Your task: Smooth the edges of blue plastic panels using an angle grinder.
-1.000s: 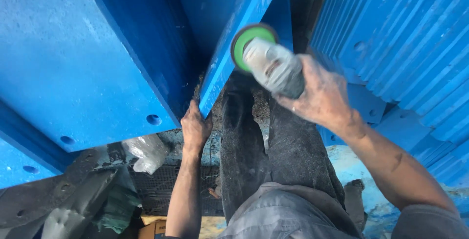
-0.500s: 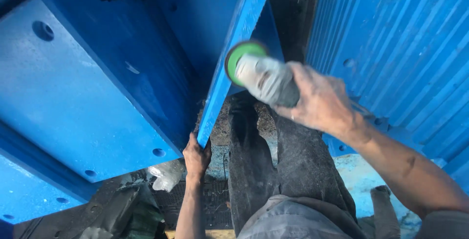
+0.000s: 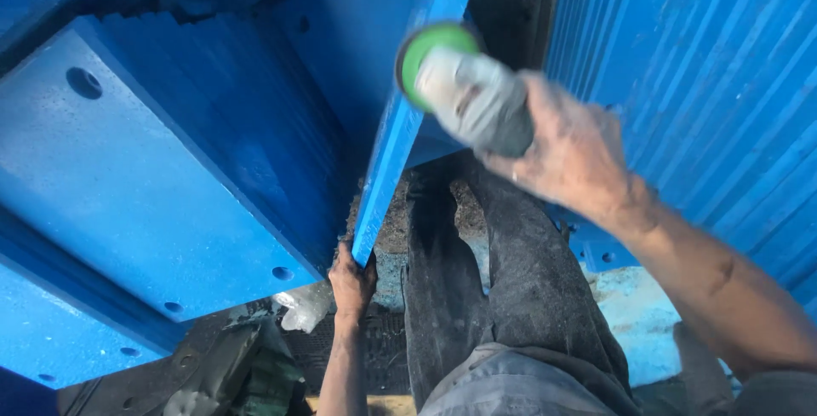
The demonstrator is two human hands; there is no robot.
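Observation:
My right hand (image 3: 570, 156) grips a grey angle grinder (image 3: 477, 97) with a green disc (image 3: 430, 46). The disc sits against the upper edge of a narrow blue steel plate (image 3: 396, 135) that stands on its edge. My left hand (image 3: 351, 280) holds the lower corner of that same plate, fingers wrapped around its edge. A broad blue steel plate with bolt holes (image 3: 145, 169) leans to the left of it. My dark trouser leg (image 3: 502, 280) stretches down between both hands.
A blue corrugated metal wall (image 3: 706, 84) rises on the right. A crumpled clear plastic bag (image 3: 302, 305) lies near my left hand. Dark debris and scrap (image 3: 230, 373) fill the bottom left. A blue bolted base (image 3: 604, 254) shows under my right wrist.
The view has tilted, so the plates sit lower and further right in frame. The grinder stays on the narrow plate's edge. My left hand keeps hold of the plate's bottom corner.

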